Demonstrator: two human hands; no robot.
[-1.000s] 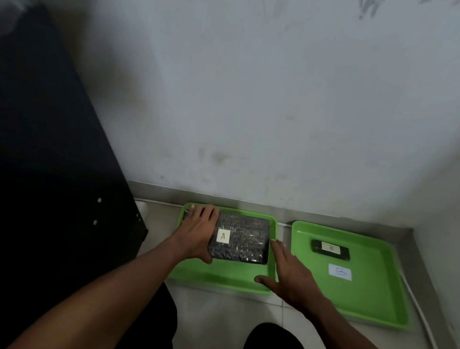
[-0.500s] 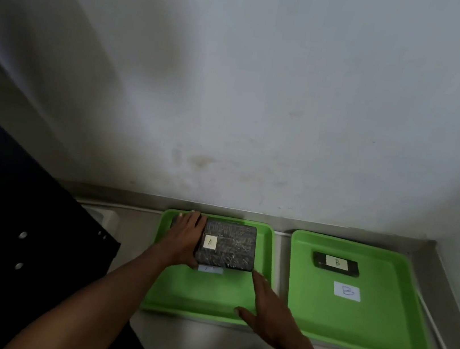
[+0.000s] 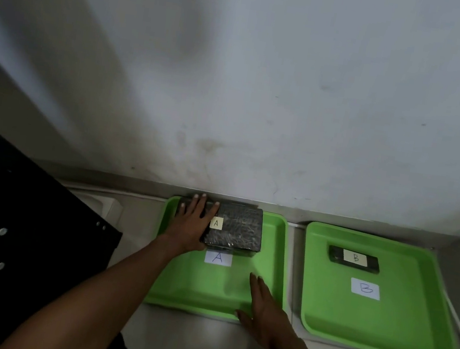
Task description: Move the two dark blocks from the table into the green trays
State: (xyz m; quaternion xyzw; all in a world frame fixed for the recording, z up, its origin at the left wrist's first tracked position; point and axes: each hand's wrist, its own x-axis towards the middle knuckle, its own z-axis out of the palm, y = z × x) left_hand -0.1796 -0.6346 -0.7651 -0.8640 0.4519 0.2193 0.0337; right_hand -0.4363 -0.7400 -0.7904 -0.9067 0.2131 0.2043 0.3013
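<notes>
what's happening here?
A person is sorting labelled blocks into two green trays. The left hand lies on the big wrapped block A at the far end of tray A. The right hand rests flat at that tray's near right corner. Small block B already sits in tray B.
</notes>
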